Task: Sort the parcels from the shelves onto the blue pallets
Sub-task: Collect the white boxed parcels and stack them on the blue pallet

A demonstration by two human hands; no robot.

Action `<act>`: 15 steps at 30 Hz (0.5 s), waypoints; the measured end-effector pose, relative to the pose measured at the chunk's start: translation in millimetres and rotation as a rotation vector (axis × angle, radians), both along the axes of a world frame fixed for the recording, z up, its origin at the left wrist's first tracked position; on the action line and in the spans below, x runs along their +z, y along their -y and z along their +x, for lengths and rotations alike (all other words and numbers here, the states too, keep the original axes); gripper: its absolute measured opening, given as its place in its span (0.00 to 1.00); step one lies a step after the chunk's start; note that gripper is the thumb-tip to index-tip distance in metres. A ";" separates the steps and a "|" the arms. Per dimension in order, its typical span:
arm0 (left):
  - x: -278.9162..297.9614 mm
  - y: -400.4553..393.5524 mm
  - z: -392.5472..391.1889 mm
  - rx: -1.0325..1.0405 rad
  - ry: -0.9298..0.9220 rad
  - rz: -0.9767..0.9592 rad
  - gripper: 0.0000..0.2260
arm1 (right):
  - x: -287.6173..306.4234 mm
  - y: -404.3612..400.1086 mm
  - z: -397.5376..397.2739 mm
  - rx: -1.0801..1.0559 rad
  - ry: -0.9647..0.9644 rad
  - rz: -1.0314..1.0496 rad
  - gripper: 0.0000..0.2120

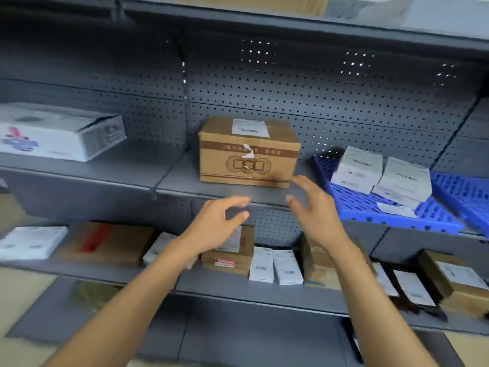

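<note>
Two empty hands up in front of a brown cardboard box (248, 152) on the grey shelf (111, 168).

Left hand (214, 226) and right hand (315, 210) both hang just short of the box, fingers spread and loose, grasping nothing. Lower shelf (227, 287) beneath them has a row of small parcels. Further back, right of the box, a blue pallet (370, 210) carries two white parcels (381, 173); off left lies a white printed box (58, 133).

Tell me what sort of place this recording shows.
Probably a parcel sorting or storage room: grey metal shelving with pegboard backs, labelled cardboard parcels such as the brown box, and a blue pallet holding white packets.
</note>
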State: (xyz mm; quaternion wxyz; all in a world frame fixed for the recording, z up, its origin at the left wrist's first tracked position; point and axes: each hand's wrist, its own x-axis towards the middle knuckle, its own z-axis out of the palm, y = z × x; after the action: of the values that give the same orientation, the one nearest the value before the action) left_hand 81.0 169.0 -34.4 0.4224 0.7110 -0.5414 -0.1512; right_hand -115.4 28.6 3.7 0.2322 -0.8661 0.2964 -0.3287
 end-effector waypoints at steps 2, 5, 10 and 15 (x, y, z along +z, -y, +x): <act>-7.6 -43.4 21.9 0.053 -0.034 0.012 0.16 | -6.0 -38.2 24.5 0.077 -0.002 0.090 0.21; -19.7 -109.7 54.0 0.108 -0.076 0.118 0.16 | -13.6 -89.6 61.0 0.152 -0.174 0.172 0.20; -32.6 -212.1 95.9 0.149 -0.090 0.299 0.15 | -23.9 -167.6 120.1 0.458 -0.427 0.279 0.20; -32.1 -294.7 126.3 0.282 -0.155 0.291 0.18 | -36.6 -226.6 183.5 0.596 -0.570 0.271 0.20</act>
State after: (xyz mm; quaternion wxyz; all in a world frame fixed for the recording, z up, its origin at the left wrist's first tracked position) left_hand 207.4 463.7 -66.5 0.3726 0.8194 -0.3749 -0.2217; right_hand 68.1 255.2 -32.9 0.3376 -0.9316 0.1261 0.0468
